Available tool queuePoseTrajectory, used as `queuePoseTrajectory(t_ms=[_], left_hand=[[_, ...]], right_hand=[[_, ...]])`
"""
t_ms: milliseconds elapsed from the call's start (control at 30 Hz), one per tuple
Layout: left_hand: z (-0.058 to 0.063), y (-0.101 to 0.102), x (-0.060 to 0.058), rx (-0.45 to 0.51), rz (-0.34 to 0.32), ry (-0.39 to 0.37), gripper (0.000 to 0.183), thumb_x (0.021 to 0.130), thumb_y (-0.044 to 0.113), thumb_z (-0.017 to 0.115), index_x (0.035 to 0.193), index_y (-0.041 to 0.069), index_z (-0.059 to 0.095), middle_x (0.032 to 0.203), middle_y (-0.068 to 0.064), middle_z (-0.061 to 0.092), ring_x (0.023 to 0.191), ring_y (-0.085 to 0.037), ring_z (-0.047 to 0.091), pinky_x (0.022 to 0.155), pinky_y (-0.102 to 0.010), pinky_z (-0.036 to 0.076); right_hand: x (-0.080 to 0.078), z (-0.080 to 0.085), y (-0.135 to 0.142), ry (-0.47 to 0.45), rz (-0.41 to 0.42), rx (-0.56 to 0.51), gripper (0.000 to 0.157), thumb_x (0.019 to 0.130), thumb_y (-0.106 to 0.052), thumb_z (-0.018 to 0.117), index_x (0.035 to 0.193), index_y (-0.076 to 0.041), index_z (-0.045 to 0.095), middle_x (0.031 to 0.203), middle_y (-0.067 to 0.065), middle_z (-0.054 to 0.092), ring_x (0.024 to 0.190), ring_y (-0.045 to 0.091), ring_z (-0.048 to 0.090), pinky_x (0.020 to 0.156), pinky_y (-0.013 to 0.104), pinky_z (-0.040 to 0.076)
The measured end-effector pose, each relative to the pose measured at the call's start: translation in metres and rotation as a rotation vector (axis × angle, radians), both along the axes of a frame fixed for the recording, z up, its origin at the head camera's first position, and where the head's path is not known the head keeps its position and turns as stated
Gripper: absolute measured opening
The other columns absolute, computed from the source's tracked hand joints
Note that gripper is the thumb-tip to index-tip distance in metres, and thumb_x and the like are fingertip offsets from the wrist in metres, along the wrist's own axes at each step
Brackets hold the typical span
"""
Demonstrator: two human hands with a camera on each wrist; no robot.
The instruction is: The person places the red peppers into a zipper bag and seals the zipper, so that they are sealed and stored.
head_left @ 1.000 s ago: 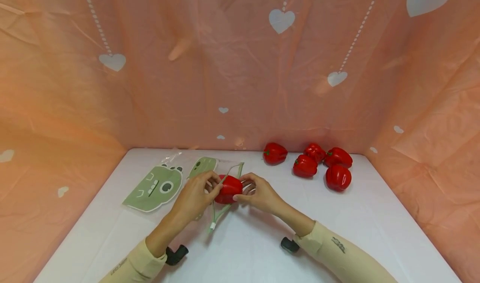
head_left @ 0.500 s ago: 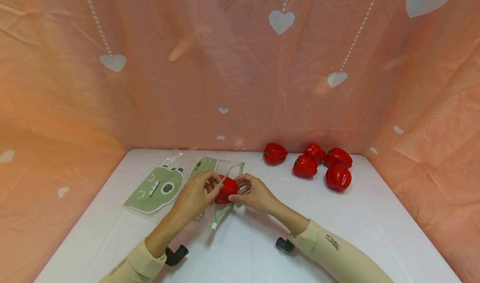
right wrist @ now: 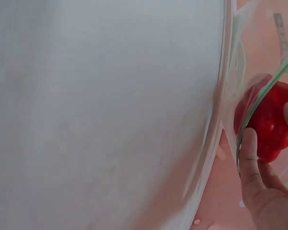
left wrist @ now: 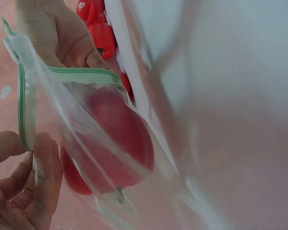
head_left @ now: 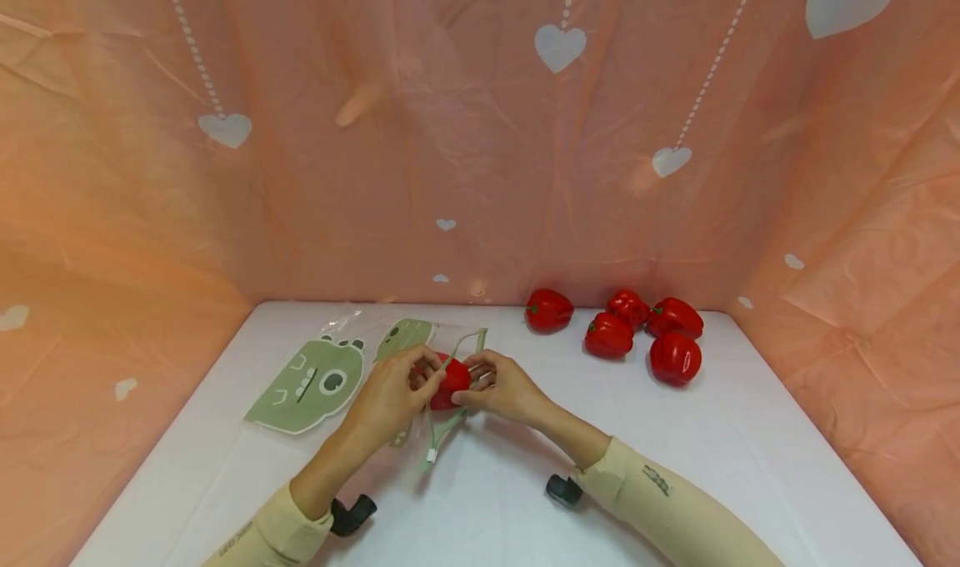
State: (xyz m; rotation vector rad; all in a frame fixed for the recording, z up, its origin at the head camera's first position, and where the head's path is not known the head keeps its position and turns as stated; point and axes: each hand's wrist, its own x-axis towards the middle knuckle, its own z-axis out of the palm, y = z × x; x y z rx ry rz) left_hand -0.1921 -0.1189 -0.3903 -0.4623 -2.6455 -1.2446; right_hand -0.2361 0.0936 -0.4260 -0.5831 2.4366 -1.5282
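Observation:
A clear plastic zip bag [head_left: 425, 459] with a green zip edge and green cartoon monster prints lies left of centre. My left hand [head_left: 393, 388] pinches its upper rim between thumb and fingers, holding the mouth apart. Inside that mouth is a red bell pepper [head_left: 454, 379], stem end inward, seen through the film as a red pepper [left wrist: 115, 143] in the left wrist view. My right hand [head_left: 506, 390] holds the pepper's outer end, thumb on the near side. In the right wrist view the green zip strip [right wrist: 266, 91] crosses the pepper beside my fingers [right wrist: 249, 158].
Several more red bell peppers [head_left: 609, 335] lie at the back right of the white table [head_left: 510, 500], one pepper [head_left: 549, 311] apart from the rest. A pink cloth [head_left: 480, 175] with white hearts hangs behind and at both sides. Black devices [head_left: 352, 515] sit at both wrists.
My right hand has moved left, taking the bell pepper deeper into the bag's mouth. My left hand has stayed at the rim.

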Motion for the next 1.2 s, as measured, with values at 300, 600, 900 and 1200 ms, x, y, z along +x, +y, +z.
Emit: queuePoseTrajectory(t_ms=[300,600,900,1200], left_hand=[[-0.001,0.0,0.0,0.001,0.007,-0.005,0.008,0.098,0.006,0.078,0.1,0.009,0.071,0.086,0.0,0.069,0.075,-0.011,0.062,0.064,-0.023,0.053],[-0.004,-0.001,-0.003,-0.03,0.011,0.036,0.007,0.098,0.011,0.078,0.098,0.01,0.071,0.082,0.004,0.069,0.072,-0.008,0.062,0.067,-0.025,0.052],[-0.008,0.001,-0.005,-0.072,0.013,0.055,0.008,0.097,0.01,0.079,0.096,0.014,0.072,0.08,0.008,0.068,0.072,-0.006,0.061,0.067,-0.026,0.052],[-0.011,0.001,-0.005,-0.087,0.021,0.028,0.008,0.097,0.011,0.08,0.097,0.014,0.073,0.08,0.008,0.068,0.074,-0.007,0.061,0.067,-0.027,0.051]], right_hand=[[-0.002,-0.001,-0.003,-0.021,0.003,-0.018,0.051,0.092,-0.012,0.086,0.133,0.006,0.061,0.115,0.015,0.071,0.096,0.02,0.071,0.085,0.033,0.062],[0.0,-0.001,-0.003,-0.093,0.035,-0.164,0.037,0.098,-0.002,0.076,0.13,0.011,0.062,0.118,0.022,0.072,0.103,0.025,0.076,0.086,0.029,0.06],[0.001,0.0,0.012,0.006,0.026,-0.106,0.035,0.098,-0.003,0.075,0.127,0.011,0.064,0.116,0.024,0.074,0.105,0.03,0.076,0.086,0.025,0.058],[0.002,0.003,0.04,0.082,0.025,-0.042,0.033,0.099,-0.002,0.074,0.126,0.012,0.063,0.118,0.028,0.072,0.106,0.036,0.074,0.085,0.023,0.059]])
